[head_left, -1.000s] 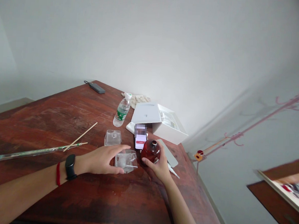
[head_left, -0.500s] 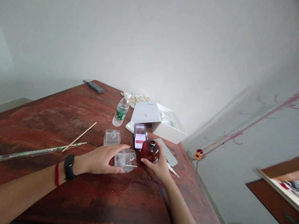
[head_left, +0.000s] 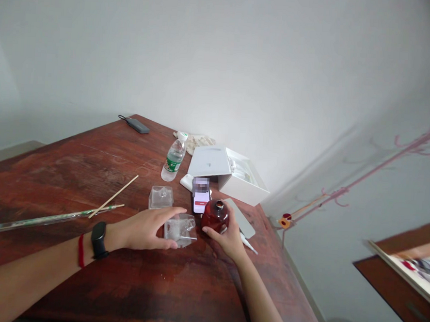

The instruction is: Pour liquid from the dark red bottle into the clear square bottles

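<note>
My left hand (head_left: 145,229) curls around a clear square glass bottle (head_left: 180,229) that stands on the dark red wooden table (head_left: 90,168). Fingers and thumb grip its sides. My right hand (head_left: 229,237) holds a round dark red glass bottle (head_left: 215,216) just to the right of the clear one. The two bottles stand close together, nearly touching. A second clear square bottle (head_left: 161,197) sits a little behind my left hand. A black watch and a red band are on my left wrist.
A phone (head_left: 201,200) with a lit screen lies behind the red bottle. Farther back are an open white box (head_left: 229,174), a plastic water bottle (head_left: 174,157), a cloth and a dark power bank (head_left: 136,125). Thin sticks (head_left: 113,196) and a long glass rod lie to the left. The table's right edge drops off near my right hand.
Almost nothing differs; the view shifts slightly and both hands keep their hold on the two bottles in the same place.
</note>
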{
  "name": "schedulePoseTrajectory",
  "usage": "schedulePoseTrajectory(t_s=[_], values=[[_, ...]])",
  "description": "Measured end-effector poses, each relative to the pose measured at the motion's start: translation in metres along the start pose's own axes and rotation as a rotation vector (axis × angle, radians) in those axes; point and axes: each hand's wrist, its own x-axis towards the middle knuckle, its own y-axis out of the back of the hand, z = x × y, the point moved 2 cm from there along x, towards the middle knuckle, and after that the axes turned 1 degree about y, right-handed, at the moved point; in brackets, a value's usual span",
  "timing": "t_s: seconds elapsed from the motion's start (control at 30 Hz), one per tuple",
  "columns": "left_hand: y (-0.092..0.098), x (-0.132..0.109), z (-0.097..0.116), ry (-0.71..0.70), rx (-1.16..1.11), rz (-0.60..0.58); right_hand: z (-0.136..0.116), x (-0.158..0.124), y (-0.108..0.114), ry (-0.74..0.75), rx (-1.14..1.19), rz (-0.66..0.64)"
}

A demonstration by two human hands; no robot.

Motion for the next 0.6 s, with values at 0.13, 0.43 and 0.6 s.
schedulePoseTrajectory(t_s=[0.13, 0.43, 0.6], values=[[0.0009, 0.0006, 0.0009, 0.010, -0.006, -0.006, -0.0005, 0.0004, 0.0007, 0.002, -0.015, 0.003], [0.0005, 0.0006, 0.0011, 0.011, -0.013, -0.008, 0.0033, 0.0008, 0.0011, -0.018, -0.003, -0.007], [0.0007, 0.0007, -0.0003, 0.010, -0.012, -0.012, 0.0048, 0.0007, 0.0012, -0.023, 0.012, -0.021]])
